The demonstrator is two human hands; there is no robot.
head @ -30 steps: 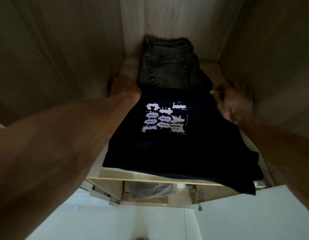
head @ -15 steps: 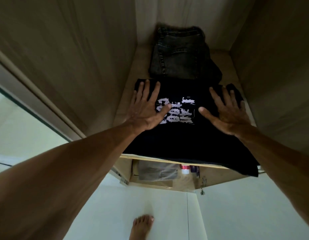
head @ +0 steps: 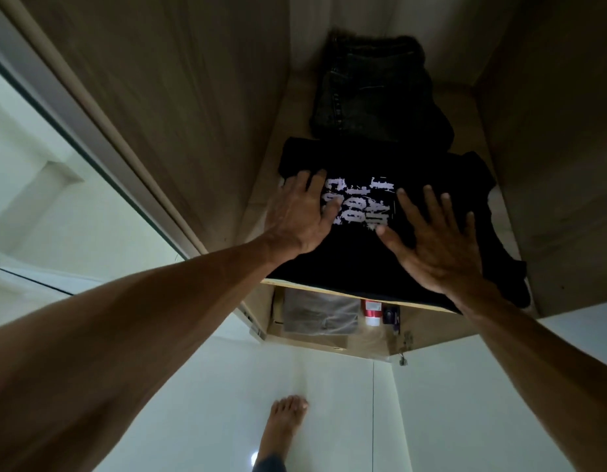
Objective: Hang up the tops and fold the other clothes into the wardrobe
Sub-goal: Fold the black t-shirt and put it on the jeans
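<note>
black printed garment [head: 360, 264] soft, folded, cracked white lettering, at front of wood-grain shelf [head: 329, 290] | left hand [head: 297, 212] fingers straight, spread flat on it | right hand [head: 438, 247] same | dark grey denim jeans [head: 373, 97] folded rectangular, shelf back

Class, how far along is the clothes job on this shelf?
Done: folded jeans lie far back on the shelf. In hand: left hand and right hand, fingers straight, on or just above the folded black shirt. Left: its right corner overhangs the shelf; hanging tops not visible.
</note>
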